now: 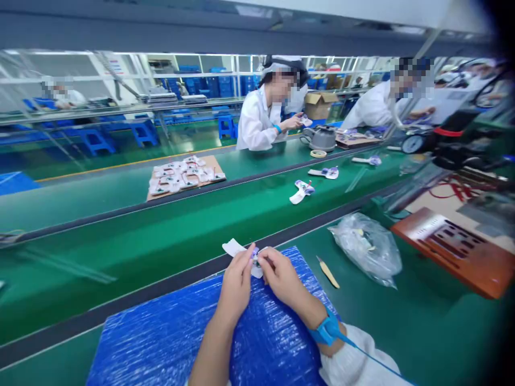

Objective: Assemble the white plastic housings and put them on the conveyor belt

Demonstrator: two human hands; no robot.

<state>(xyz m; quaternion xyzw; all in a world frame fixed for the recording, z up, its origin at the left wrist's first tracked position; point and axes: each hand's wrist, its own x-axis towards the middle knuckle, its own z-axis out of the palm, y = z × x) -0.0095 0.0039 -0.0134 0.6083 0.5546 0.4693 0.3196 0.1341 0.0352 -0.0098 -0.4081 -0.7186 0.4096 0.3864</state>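
Over the far edge of a blue plastic-wrapped pad [161,338], both hands are together on a small white part with purple and green bits [233,247]. My left hand [237,279] has its fingers closed along the part's left side. From the right, my right hand [284,276] pinches at the part's middle; its fingertips hide what exactly they touch. A blue wrist strap with a cord [328,328] is around my right wrist. Just right of the pad lies a small tool with a yellowish handle and pointed tip [329,273].
Beyond runs a green conveyor belt [161,241] carrying similar white-purple parts [302,191]. A clear plastic bag [368,249] and a brown fixture board [454,249] stand at right. Across the belt are a cardboard sheet with several white parts [219,172], a grey kettle [322,139] and co-workers in white.
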